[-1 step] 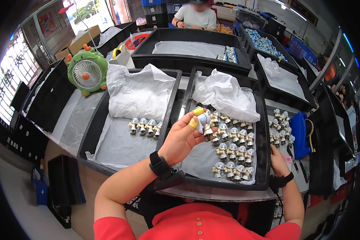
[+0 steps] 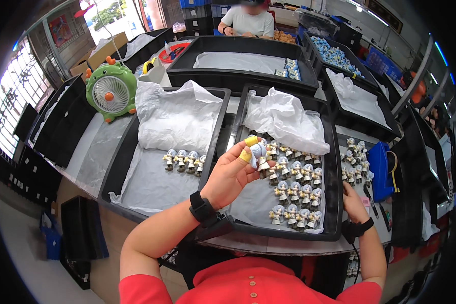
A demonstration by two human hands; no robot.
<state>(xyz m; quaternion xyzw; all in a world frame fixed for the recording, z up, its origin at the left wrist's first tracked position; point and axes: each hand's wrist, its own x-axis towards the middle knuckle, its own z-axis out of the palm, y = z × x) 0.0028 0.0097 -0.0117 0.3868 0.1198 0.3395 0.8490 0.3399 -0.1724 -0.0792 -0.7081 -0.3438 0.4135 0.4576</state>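
Over the right-hand black tray (image 2: 336, 192), my left hand (image 2: 230, 175) is closed on a small figurine (image 2: 259, 152) with pale blue-grey hair. Yellow covers wrap its thumb and a fingertip. Rows of similar figurines (image 2: 294, 192) in white and dark clothing lie below on the tray's white lining. My right hand (image 2: 356, 205) is down on the table just outside that tray's right wall; its fingers are partly hidden, so their grip cannot be made out. Close to it are more figurines (image 2: 357, 162) and thin dark-handled tools (image 2: 385, 215).
Another black tray (image 2: 117, 167) at left holds a short row of figurines under crumpled white sheeting (image 2: 180, 116). A green fan (image 2: 110, 93) stands behind it. A blue bin (image 2: 380, 172) is at right. A large tray (image 2: 238, 78) lies beyond, with a person (image 2: 248, 23) behind it.
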